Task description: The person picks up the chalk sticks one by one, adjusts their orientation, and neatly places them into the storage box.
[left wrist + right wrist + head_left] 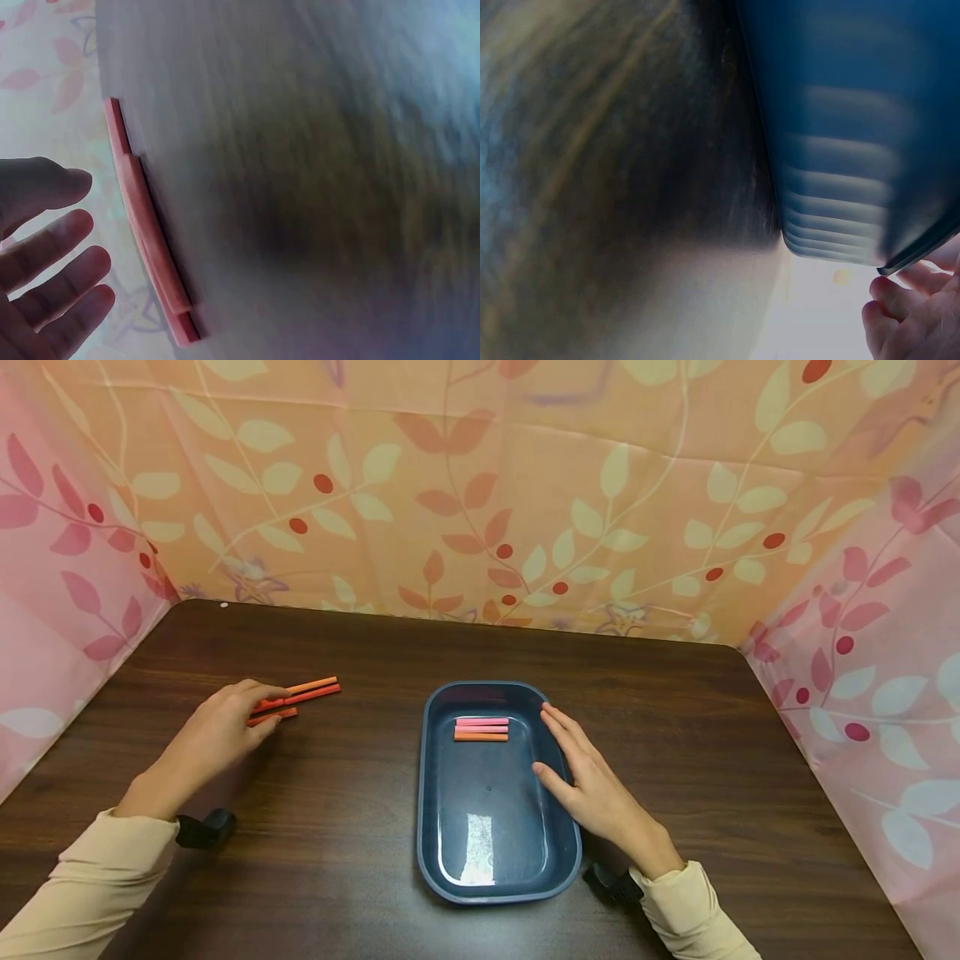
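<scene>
On the left of the table, my left hand [225, 718] hovers over a small group of slim coloured sticks. An orange stick [313, 685] and a red stick [318, 694] reach out beyond the fingers, and a shorter-looking orange-red stick [285, 714] shows by the thumb. In the left wrist view the fingers [79, 262] are spread and apart from the reddish sticks [154, 240]. My right hand [592, 777] rests on the right rim of a dark blue tray [423, 793], fingers fairly straight. Inside the tray lie pink sticks [482, 722] and an orange stick [480, 737], side by side.
The dark wooden table [360, 793] carries the tray near its middle. A floral curtain [480, 502] hangs behind the far edge and along both sides. A small white spot [223, 605] shows at the back left edge.
</scene>
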Demonstrator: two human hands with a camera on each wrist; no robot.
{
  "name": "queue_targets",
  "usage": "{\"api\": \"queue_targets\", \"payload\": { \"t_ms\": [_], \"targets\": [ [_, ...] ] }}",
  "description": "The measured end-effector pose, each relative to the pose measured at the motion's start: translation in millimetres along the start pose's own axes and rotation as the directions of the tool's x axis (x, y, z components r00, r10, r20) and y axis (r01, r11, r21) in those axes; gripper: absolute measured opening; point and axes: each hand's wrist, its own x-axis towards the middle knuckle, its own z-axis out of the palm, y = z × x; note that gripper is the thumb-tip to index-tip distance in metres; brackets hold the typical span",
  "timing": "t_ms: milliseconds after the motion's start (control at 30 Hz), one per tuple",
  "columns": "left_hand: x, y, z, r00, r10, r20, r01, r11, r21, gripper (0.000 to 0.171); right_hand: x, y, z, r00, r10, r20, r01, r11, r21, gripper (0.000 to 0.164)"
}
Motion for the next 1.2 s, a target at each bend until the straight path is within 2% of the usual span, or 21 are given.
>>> {"api": "queue_targets", "payload": {
  "t_ms": [500, 767, 933, 1067, 1200],
  "targets": [
    [-4.7, -16.6, 1.9, 1.0, -0.007, 0.018, 0.007, 1.0, -0.002, 0.032, -1.6, -0.5, 0.3, 1.0, 0.013, 0.007, -0.013, 1.0, -0.004, 0.07],
    [-5.1, -18.7, 1.3, 0.993, -0.066, 0.096, 0.066, 0.998, 0.002, 0.033, -0.9, -0.1, 0.5, 1.0, 0.013, 0.009, -0.013, 1.0, -0.003, 0.07],
    [-3.5, -21.9, 1.1, 0.981, -0.092, 0.169, 0.092, 0.996, 0.007, 0.031, -0.6, -1.5, -0.4, 1.0, 0.018, 0.014, -0.018, 1.0, -0.001, 0.071],
    [-2.3, -22.3, 0.9, 0.971, -0.1, 0.219, 0.1, 0.995, 0.015, 0.027, -0.6, -2.0, -0.8, 1.0, 0.023, 0.016, -0.023, 1.0, -0.001, 0.071],
    [-0.6, -22.5, 0.9, 0.967, -0.091, 0.237, 0.09, 0.996, 0.014, 0.024, -0.6, -1.0, -0.3, 1.0, 0.014, 0.009, -0.014, 1.0, 0.0, 0.071]
  ]
}}
